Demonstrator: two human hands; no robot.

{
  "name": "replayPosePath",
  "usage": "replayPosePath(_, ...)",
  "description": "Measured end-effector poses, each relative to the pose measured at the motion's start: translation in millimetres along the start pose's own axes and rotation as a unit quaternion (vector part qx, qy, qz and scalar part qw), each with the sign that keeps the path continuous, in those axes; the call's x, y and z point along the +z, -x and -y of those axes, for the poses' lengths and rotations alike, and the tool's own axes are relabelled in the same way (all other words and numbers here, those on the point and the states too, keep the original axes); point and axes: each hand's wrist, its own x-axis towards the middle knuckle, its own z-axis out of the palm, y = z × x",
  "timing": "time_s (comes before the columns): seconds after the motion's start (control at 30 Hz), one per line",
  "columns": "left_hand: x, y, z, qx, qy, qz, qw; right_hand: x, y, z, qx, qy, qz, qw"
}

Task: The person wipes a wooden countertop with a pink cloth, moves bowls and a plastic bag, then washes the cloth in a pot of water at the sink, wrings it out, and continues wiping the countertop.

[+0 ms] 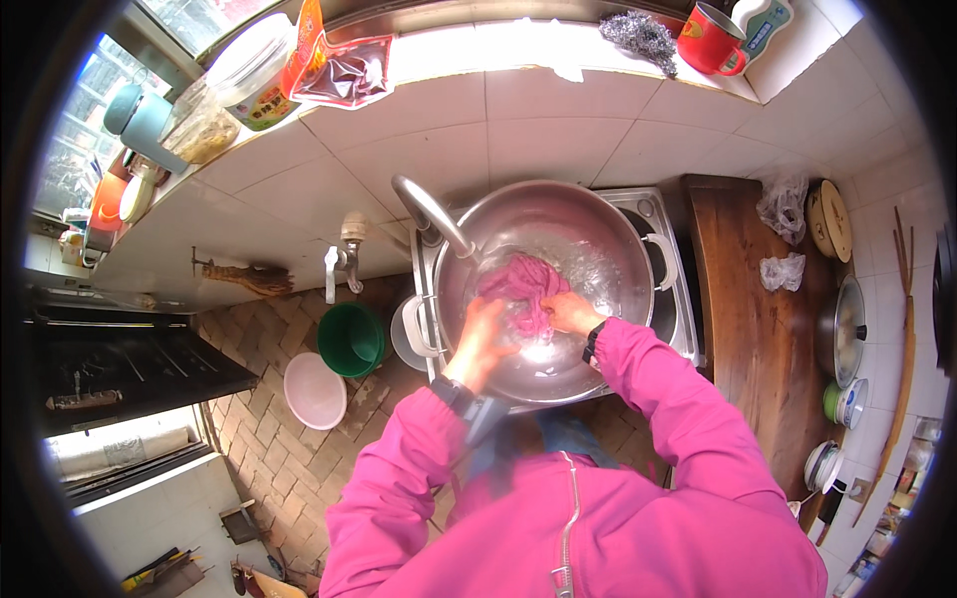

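Note:
A wet pink cloth (523, 283) lies bunched in water inside a large round metal pot (608, 214) with two white side handles. My right hand (572, 314) is closed on the cloth's right part. At the cloth's lower left is my left hand (480, 341), its thumb spread away from the fingers. The fingertips reach the cloth's edge, but no fold shows in their grip. A curved metal faucet (436, 216) reaches over the pot's left rim, close to the cloth.
The pot stands on a metal-topped unit (686, 309), beside a brown wooden counter (743, 389) on the right. A green bucket (351, 340) and a pale pink basin (315, 391) sit on the brick floor at left, below a wall tap (344, 261). A red mug (712, 40) stands on the ledge.

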Motion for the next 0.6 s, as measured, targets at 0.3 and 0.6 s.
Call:
replayPosePath(0.3, 9, 3, 12, -0.023, -0.021, 0.002, 1.000, -2, -1, 9, 0.157, -0.549, -0.125, 0.812)
replayPosePath(0.6, 20, -85, 47, -0.064, 0.325, 0.543, 0.772, -37, 51, 83, -0.052, -0.606, -0.127, 0.783)
